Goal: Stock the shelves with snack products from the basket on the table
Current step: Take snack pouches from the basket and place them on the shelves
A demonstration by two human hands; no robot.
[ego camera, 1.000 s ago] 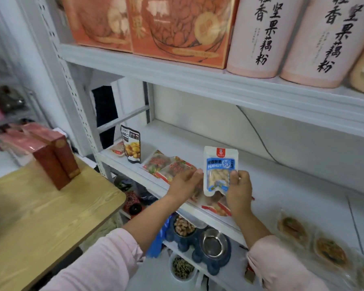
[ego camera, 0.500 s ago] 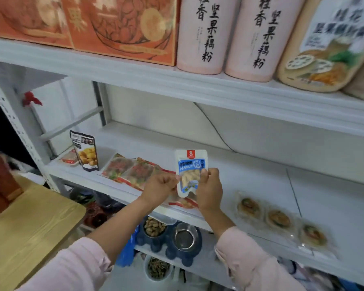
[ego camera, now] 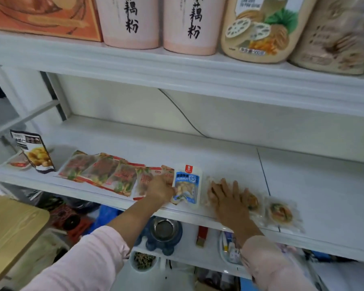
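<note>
The peanut packet (ego camera: 187, 185) lies on the middle shelf (ego camera: 219, 152), near its front edge, between the two hands. The left hand (ego camera: 160, 190) has its fingers curled onto the packet's left edge and pinches it there. Motion blur hides the thumb. Just behind and to the left of those fingers runs a row of overlapping red-and-green packets (ego camera: 101, 173). Further left stands a dark pouch (ego camera: 35, 152).

The right hand (ego camera: 227, 196) lies palm down with its fingers spread and straight, pressing flat on a clear snack packet (ego camera: 250, 201), apart from the peanut packet. Just right of its fingertips lies another clear packet (ego camera: 281, 213), with a round snack inside. High above both hands, pink canisters (ego camera: 130, 22) stand on the upper shelf. A wooden table (ego camera: 8, 223) sits low to the left.
</note>
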